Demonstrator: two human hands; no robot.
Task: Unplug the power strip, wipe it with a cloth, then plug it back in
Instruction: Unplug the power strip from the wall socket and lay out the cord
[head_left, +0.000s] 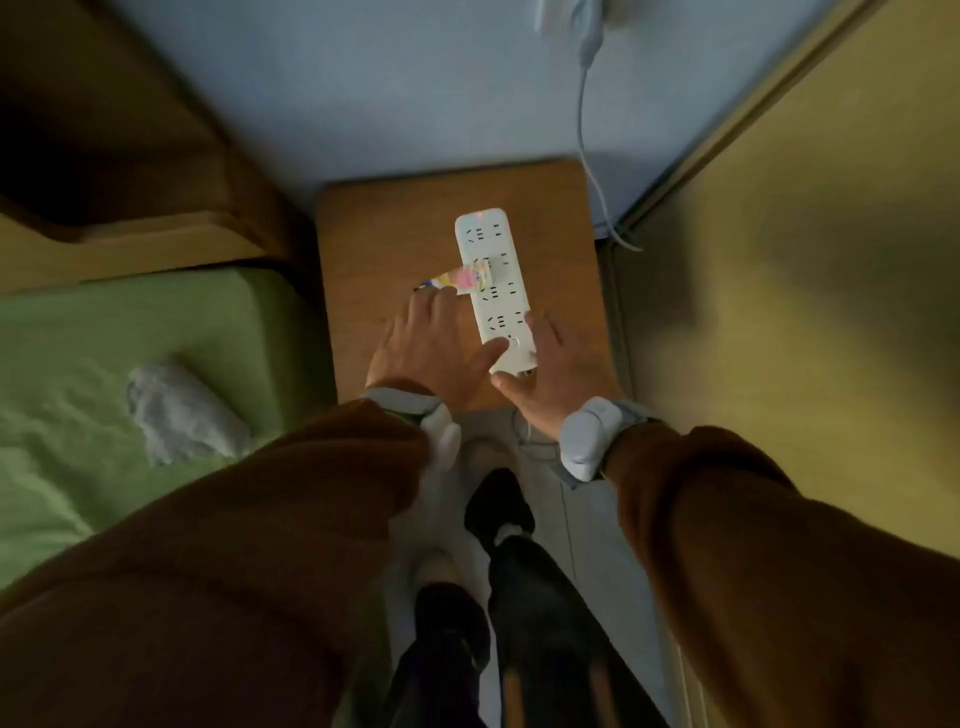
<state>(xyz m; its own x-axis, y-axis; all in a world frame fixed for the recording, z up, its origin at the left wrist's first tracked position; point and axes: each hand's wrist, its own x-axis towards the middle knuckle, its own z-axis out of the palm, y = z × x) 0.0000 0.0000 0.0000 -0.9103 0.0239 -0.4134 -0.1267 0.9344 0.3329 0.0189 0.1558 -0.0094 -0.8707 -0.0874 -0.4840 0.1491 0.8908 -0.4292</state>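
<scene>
A white power strip (496, 283) lies lengthwise on a small wooden table (395, 234), with a faint red light at its far end. A small white plug sits in one of its middle sockets. My left hand (434, 351) rests flat on the table beside the strip, thumb on the round switch at its near end. My right hand (553, 366) touches the strip's near right corner, fingers spread. A grey-white cloth (179, 408) lies crumpled on the green bed at the left. A pale cable (584, 130) runs down the wall from a plug (584, 15) at the top edge.
A colourful small packet (457, 280) lies against the strip's left side. The green bed (104, 338) borders the table on the left, with a wooden bed frame (104, 156) behind it. A tan cabinet (805, 260) stands on the right. My legs and shoes stand below the table.
</scene>
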